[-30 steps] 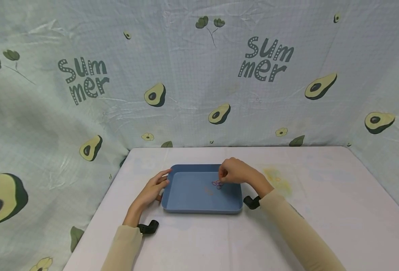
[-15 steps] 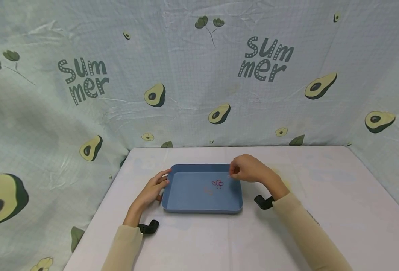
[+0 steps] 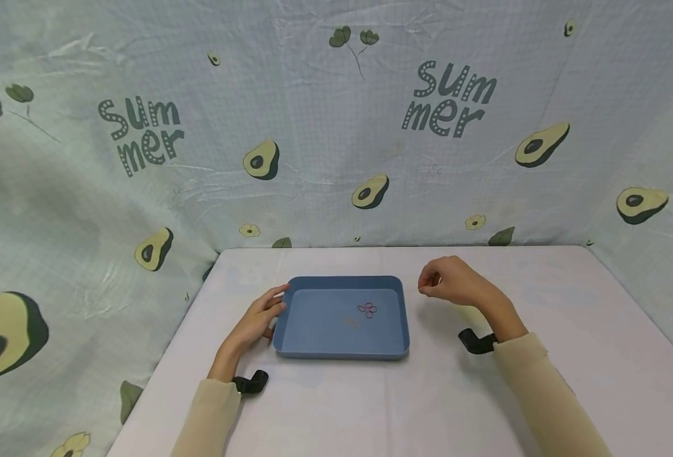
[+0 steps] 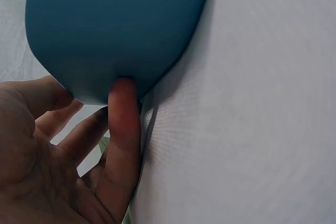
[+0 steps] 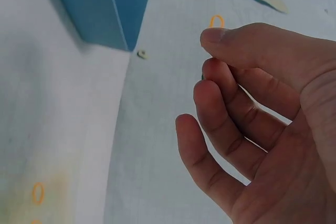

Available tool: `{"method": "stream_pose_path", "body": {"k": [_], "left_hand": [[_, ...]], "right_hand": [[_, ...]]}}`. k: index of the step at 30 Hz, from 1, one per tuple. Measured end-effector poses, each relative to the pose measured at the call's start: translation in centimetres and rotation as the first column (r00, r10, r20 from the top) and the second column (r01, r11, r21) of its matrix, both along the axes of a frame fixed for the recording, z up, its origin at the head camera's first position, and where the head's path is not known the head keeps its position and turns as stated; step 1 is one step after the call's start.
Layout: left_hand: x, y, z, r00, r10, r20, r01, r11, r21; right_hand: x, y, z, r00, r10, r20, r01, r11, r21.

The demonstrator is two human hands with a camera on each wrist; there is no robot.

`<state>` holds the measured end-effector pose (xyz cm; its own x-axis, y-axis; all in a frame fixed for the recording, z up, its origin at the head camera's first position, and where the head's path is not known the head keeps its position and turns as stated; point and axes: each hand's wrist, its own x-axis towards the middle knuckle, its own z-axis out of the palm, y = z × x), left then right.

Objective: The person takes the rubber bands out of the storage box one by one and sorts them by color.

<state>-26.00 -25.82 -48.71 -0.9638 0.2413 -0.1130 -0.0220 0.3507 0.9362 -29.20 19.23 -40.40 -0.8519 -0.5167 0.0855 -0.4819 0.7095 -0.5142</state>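
Observation:
A shallow blue tray (image 3: pixel 336 355) rests on the pale tabletop. At its left side my left hand (image 3: pixel 255 322) holds the tray; in the left wrist view one finger (image 4: pixel 125 114) presses the outer wall and others reach the edge. Several small red-pink rings (image 3: pixel 368 309) lie in the tray right of centre, beside faint orange rings (image 3: pixel 351 322). To the right of the tray, above the table, my right hand (image 3: pixel 451 280) pinches a small orange ring (image 5: pixel 217 20) between thumb and index finger. Its other fingers are loosely bent.
In the right wrist view loose orange rings (image 5: pixel 38 193) lie on a yellow patch (image 5: pixel 58 203) of the table. The patch is partly hidden under the right hand in the head view. A cloth (image 3: pixel 313 127) printed with avocados hangs behind the table.
My right hand has moved right, from over the tray to outside it, uncovering the red-pink rings and the tray's right rim. The left hand and tray have stayed put.

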Motion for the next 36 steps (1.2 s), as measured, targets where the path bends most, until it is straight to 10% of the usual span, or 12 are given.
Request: {"method": "stream_pose_path", "body": {"k": [36], "left_hand": [[0.1,0.0,-0.4,1.0,-0.007,-0.022,0.007,1.0,-0.003]], "right_hand": [[2.2,11.7,-4.5,0.949,-0.307,0.065,0.306,0.952,0.022]]}}
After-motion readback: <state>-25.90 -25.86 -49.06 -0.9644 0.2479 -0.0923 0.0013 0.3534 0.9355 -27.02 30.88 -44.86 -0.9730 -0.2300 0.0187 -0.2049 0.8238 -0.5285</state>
